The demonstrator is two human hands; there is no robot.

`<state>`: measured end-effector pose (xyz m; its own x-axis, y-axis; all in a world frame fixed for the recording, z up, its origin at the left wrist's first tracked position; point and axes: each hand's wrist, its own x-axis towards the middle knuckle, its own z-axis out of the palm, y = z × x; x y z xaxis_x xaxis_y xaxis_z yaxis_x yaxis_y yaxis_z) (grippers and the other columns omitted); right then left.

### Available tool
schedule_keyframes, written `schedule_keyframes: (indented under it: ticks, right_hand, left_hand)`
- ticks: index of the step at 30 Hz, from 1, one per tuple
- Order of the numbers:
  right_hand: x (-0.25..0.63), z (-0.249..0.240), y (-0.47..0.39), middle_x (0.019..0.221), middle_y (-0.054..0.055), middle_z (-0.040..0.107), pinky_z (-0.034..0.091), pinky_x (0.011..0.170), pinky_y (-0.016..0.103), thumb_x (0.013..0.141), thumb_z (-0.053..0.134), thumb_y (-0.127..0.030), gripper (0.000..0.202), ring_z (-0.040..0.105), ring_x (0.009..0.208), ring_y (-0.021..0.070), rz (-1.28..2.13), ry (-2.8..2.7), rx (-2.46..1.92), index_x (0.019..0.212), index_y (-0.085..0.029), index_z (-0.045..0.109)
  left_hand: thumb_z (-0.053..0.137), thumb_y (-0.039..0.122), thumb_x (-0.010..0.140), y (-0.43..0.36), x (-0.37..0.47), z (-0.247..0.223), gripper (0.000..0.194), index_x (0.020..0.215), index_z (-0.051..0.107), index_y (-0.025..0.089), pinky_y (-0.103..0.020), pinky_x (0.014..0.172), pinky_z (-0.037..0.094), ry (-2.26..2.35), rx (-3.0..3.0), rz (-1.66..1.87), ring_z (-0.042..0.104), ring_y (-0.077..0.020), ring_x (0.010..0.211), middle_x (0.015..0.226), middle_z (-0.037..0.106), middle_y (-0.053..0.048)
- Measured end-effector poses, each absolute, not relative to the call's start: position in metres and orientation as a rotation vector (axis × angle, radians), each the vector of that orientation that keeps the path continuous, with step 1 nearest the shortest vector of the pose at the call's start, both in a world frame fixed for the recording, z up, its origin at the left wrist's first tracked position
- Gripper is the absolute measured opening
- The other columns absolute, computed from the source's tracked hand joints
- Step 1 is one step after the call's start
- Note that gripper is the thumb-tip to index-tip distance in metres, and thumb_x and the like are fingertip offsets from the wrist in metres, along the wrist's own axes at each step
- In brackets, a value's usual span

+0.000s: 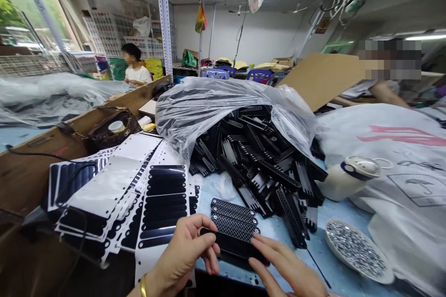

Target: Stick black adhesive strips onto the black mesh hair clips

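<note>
My left hand (pixel 190 253) pinches the left end of a glossy black strip (pixel 232 244) between thumb and forefinger. At the strip's other end rests my right hand (pixel 287 267), its fingers stretched out and apart. Just beyond lie several black pieces with a crosshatched pattern (pixel 233 217), side by side on the blue table (pixel 223 185). Left of my hands is a white sheet bearing rows of black strips (pixel 165 202), on a stack of similar sheets (pixel 104 185). A heap of black comb-like plastic parts (pixel 258 153) spills from a clear plastic bag (pixel 223 95).
A dish of small shiny metal pieces (pixel 358 248) stands at right, near a cream lidded bottle (pixel 348 176) and a large white bag (pixel 400 148). A wooden board (pixel 42 153) edges the left side. One person handles cardboard (pixel 320 74); another sits behind at left.
</note>
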<state>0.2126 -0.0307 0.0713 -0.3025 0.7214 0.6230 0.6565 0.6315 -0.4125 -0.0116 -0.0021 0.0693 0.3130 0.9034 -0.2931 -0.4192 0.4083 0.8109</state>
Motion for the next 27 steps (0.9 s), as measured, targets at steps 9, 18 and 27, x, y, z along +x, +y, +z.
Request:
schedule_keyframes:
  ticks: [9,18,27]
  right_hand:
    - [0.194,0.077,-0.02,0.077,0.009,0.068,0.056,0.058,0.029,0.093,0.049,-0.006,0.024,0.066,0.067,0.0193,0.215,-2.163,-0.935,0.107,-0.012,0.067]
    - [0.216,0.092,-0.018,0.069,0.002,0.07,0.054,0.054,0.022,0.087,0.064,-0.019,0.01,0.067,0.059,0.0148,0.385,-1.978,-1.143,0.089,-0.019,0.074]
    - [0.255,0.07,-0.024,0.061,-0.001,0.07,0.051,0.044,0.02,0.074,0.074,-0.026,0.008,0.065,0.049,0.0149,0.575,-1.734,-1.473,0.079,-0.024,0.08]
  left_hand:
    - [0.079,0.037,0.071,0.006,-0.01,0.066,0.034,0.085,0.057,0.015,-0.017,0.039,0.043,0.782,0.703,0.902,0.061,-0.0114,0.039,0.059,0.069,-0.001]
    - [0.071,0.036,0.067,0.006,-0.004,0.047,0.038,0.098,0.066,0.014,-0.019,0.038,0.042,1.137,1.22,0.903,0.058,-0.012,0.037,0.057,0.062,0.003]
    - [0.068,0.012,0.07,0.008,-0.027,0.026,0.01,0.079,0.07,0.015,-0.025,0.053,0.046,1.153,2.23,0.99,0.061,-0.0163,0.055,0.066,0.065,-0.003]
